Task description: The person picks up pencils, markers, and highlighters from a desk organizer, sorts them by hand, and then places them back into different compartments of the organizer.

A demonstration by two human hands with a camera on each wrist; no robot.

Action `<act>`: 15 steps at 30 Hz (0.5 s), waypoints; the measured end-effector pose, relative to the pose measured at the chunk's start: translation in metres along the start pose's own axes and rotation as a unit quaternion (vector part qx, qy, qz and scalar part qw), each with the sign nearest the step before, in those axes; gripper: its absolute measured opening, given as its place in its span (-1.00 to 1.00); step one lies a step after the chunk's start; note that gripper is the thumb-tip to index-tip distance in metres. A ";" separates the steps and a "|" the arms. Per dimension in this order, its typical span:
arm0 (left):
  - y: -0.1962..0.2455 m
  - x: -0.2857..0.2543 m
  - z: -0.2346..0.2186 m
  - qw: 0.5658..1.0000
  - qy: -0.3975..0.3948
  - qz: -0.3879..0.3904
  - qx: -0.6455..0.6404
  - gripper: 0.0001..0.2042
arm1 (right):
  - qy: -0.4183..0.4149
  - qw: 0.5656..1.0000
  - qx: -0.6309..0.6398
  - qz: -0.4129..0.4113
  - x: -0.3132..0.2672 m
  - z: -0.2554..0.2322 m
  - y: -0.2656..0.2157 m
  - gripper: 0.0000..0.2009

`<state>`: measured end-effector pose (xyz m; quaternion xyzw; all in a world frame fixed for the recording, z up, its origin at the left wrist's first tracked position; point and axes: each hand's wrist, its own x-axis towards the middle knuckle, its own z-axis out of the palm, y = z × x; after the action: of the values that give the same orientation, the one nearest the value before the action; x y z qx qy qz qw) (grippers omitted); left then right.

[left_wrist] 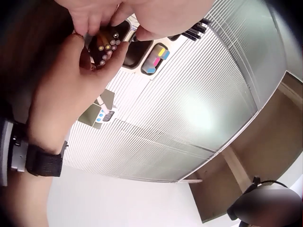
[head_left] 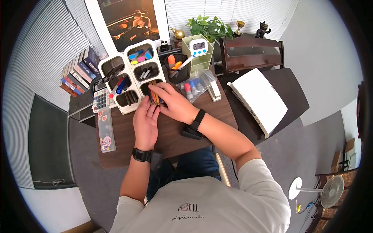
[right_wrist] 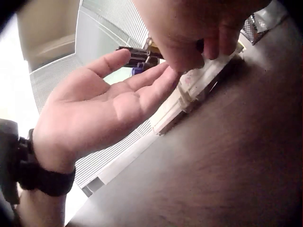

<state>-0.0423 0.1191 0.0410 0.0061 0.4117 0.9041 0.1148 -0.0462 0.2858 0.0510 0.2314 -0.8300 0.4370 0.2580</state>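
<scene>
A bundle of slim coloured pencils (head_left: 154, 97) stands at the front right compartment of a white desk organiser (head_left: 134, 80). My right hand (head_left: 175, 105) grips the bundle from the right, with thumb and fingers curled round it. Several round pencil ends (left_wrist: 108, 47) show between those fingers in the left wrist view. My left hand (head_left: 145, 126) lies palm up just in front, its fingers nearly straight and their tips against the right hand. The right wrist view shows the left palm (right_wrist: 104, 111) holding nothing. The lower part of the bundle is partly hidden by the hands.
Other organiser compartments hold highlighters (head_left: 140, 56), markers (head_left: 120, 85) and black pens. Right of it are a mesh pen cup (head_left: 179, 73), a plastic bag of small bottles (head_left: 194, 87) and a stapler (head_left: 214, 92). A calculator (head_left: 102, 99) and sticker-covered case (head_left: 105, 130) lie left.
</scene>
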 end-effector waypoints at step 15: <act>0.004 -0.010 -0.016 1.000 -0.020 0.006 -0.015 -0.66 | -0.040 0.997 -0.018 -0.069 0.003 -0.011 -0.006 -0.58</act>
<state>-0.0352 0.1027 0.0347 0.0249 0.3957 0.9105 0.1178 -0.0429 0.2915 0.0619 0.3005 -0.8297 0.3932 0.2581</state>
